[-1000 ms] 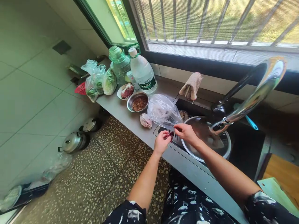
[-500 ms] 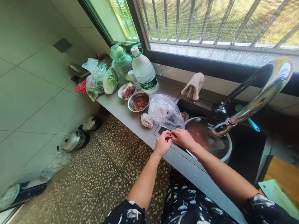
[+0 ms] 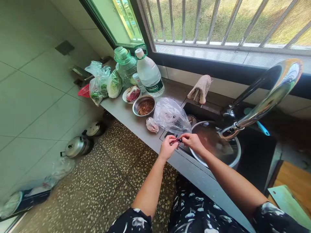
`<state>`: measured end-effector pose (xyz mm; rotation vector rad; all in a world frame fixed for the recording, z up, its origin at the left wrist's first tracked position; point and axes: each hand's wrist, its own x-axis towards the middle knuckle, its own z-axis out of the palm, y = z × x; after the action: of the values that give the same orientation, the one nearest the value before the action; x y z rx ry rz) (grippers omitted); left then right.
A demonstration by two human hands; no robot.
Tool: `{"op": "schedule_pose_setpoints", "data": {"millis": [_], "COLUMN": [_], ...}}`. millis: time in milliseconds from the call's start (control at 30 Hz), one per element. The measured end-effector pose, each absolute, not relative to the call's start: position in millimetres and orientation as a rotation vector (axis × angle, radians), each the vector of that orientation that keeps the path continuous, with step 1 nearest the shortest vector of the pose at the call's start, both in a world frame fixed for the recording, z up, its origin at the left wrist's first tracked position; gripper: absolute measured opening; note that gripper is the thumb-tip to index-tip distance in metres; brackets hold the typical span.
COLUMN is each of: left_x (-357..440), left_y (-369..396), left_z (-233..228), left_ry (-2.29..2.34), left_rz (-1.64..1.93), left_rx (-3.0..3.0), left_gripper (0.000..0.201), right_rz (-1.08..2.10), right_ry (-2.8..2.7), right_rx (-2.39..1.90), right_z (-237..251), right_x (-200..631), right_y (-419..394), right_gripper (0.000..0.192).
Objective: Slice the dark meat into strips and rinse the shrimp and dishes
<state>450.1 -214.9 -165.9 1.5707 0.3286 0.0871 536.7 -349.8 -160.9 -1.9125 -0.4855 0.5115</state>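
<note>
Nearly closed, both hands, pinching a dark-red piece

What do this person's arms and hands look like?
The left hand and right hand are bare, with no gloves. No watch or bracelet shows. The black sleeves have a scattered white print and leave the forearms uncovered.

Both hands close together, fingers bent, forearms outstretched

A white-capped bottle stands beside a green-tinted jug near the window.
</note>
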Motion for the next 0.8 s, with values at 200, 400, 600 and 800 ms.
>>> {"op": "schedule_pose_setpoints", "data": {"millis": [200,400,600,800], "left_x": [447,445,443,442], "left_y": [-214,-222,-228,-229], "left_z": [-162,-151,-147,-145], "left_ry": [0.372,0.342,0.223,0.204], "left_rz": [0.124,0.216,0.277,0.231], "left_rx": [1.617,1.944,2.174,2.141], "left_gripper": [0.028,0.023,0.023,0.023], "right_rz": [0.559,0.369,0.284,0.149], "right_ry": [-0.385,-0.53,-0.562,-0.656], "right_rx": [-1.824,-2.086,-2.191,-2.247], "right_z": [-158,-141,-140,-148], "right_x": [534,519,515,515], "right_y": [-352,-343,-339,-343], "right_gripper": [0.023,0.021,0.019,0.022]}}
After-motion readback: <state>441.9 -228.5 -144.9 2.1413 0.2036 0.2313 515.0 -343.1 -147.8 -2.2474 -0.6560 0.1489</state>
